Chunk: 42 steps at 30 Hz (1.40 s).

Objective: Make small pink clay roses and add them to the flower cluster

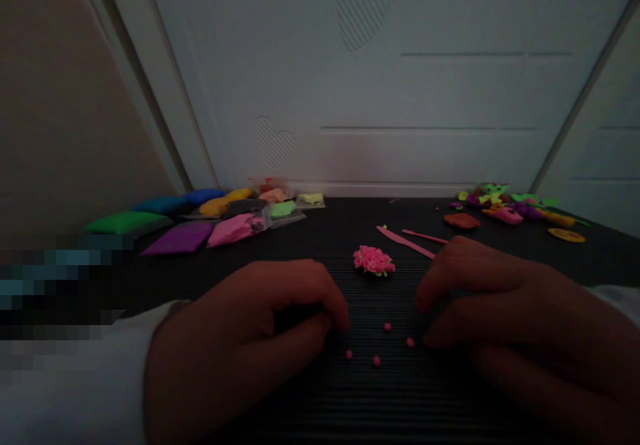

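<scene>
My left hand (pixel 245 338) rests at the left with fingers curled and the index tip against the thumb; whether anything is between them is hidden. My right hand (pixel 520 318) is at the right, fingers bent and spread, nothing seen in them. Between the hands lie several small pink clay balls, including a front ball (pixel 377 361), a left ball (pixel 349 354) near my left fingertips and a right ball (pixel 410 342) just beside my right fingertips. Behind them sits a pink clay flower cluster (pixel 374 260) with bits of green at its edge.
A pink modelling knife (pixel 404 241) and a thin pink tool (pixel 424 236) lie partly behind my right hand. Bagged coloured clay, including a purple packet (pixel 179 238), lines the back left. A reddish-brown clay piece (pixel 462 220) and colourful clay shapes (pixel 505 214) lie back right, before a white panel (pixel 360 98).
</scene>
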{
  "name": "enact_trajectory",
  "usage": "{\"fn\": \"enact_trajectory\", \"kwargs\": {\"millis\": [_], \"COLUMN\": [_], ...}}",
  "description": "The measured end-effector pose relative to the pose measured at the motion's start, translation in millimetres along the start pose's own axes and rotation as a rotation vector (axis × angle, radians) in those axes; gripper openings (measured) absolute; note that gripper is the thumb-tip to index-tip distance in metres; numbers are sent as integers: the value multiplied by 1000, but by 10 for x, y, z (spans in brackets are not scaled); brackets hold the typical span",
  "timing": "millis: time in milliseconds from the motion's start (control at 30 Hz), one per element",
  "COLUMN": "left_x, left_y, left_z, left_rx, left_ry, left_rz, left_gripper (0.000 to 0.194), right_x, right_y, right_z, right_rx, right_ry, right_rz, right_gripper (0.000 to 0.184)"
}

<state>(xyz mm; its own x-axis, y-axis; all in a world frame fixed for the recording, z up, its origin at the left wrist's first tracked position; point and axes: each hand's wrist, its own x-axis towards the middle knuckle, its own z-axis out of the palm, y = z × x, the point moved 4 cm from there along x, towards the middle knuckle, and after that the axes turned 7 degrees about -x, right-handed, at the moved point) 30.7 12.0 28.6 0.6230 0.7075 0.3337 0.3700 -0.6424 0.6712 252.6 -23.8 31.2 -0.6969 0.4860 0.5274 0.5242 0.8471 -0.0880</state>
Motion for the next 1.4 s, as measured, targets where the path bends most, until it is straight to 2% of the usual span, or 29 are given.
{"fn": "enact_trajectory", "kwargs": {"millis": [200, 400, 533, 733, 933, 1167, 1400], "left_x": [6, -15, -26, -5, 4, -59, -88], "left_y": [-9, -30, -26, -21, 35, 125, 145], "left_z": [8, 21, 18, 22, 8, -43, -33], "left_rx": [-11, -27, -32, -27, 20, 118, 189], "left_ry": [3, 20, 36, 23, 25, 14, -26], "left_rz": [16, 6, 9, 27, 121, 262, 340], "left_gripper": [25, 27, 26, 26, 24, 39, 42], "right_x": [17, 16, 17, 37, 14, -9, -27], "right_y": [41, 15, 31, 54, 29, 10, 20], "right_z": [14, 25, 35, 45, 62, 50, 66], "right_rx": [-80, -60, -102, -47, 6, -3, 0], "right_ry": [3, -18, 5, 40, 37, 11, 19], "right_rz": [101, 56, 95, 124, 125, 91, 104], "right_gripper": [29, 32, 33, 33, 32, 31, 33]}}
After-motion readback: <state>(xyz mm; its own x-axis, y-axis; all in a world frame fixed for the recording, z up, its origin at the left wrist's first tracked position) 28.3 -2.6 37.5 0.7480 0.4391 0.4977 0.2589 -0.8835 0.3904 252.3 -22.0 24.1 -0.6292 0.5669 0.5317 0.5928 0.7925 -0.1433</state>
